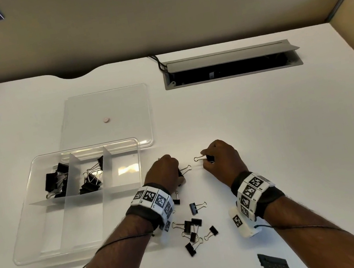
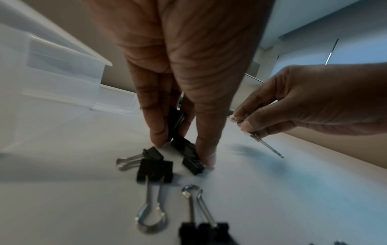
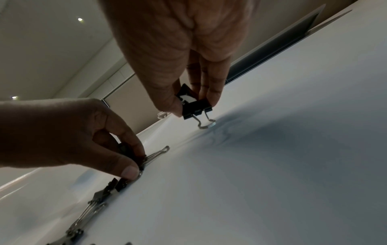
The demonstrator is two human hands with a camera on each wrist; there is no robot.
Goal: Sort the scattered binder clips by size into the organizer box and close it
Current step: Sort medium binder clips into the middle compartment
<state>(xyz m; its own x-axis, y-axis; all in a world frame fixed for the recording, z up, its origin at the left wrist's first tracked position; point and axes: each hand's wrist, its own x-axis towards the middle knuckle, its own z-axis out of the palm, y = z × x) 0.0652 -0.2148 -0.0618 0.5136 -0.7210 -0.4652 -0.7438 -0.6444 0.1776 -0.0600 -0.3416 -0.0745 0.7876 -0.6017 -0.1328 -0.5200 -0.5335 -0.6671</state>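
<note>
A clear organizer box (image 1: pixel 44 218) lies open at the left. Large black binder clips (image 1: pixel 55 182) fill its far-left compartment and medium clips (image 1: pixel 91 178) the far-middle one. My left hand (image 1: pixel 163 171) pinches a small black binder clip (image 2: pixel 188 154) against the table just right of the box. My right hand (image 1: pixel 219 159) pinches another small black binder clip (image 3: pixel 193 106) by its body, its wire handle (image 1: pixel 199 158) pointing left. Several small clips (image 1: pixel 194 230) lie scattered near my left wrist.
The box's clear lid (image 1: pixel 107 120) lies flat behind the box. An open grey cable hatch (image 1: pixel 231 64) sits in the desk at the back right. A dark object (image 1: pixel 275 266) lies at the near edge. Beige partition walls surround the white desk (image 1: pixel 288 126).
</note>
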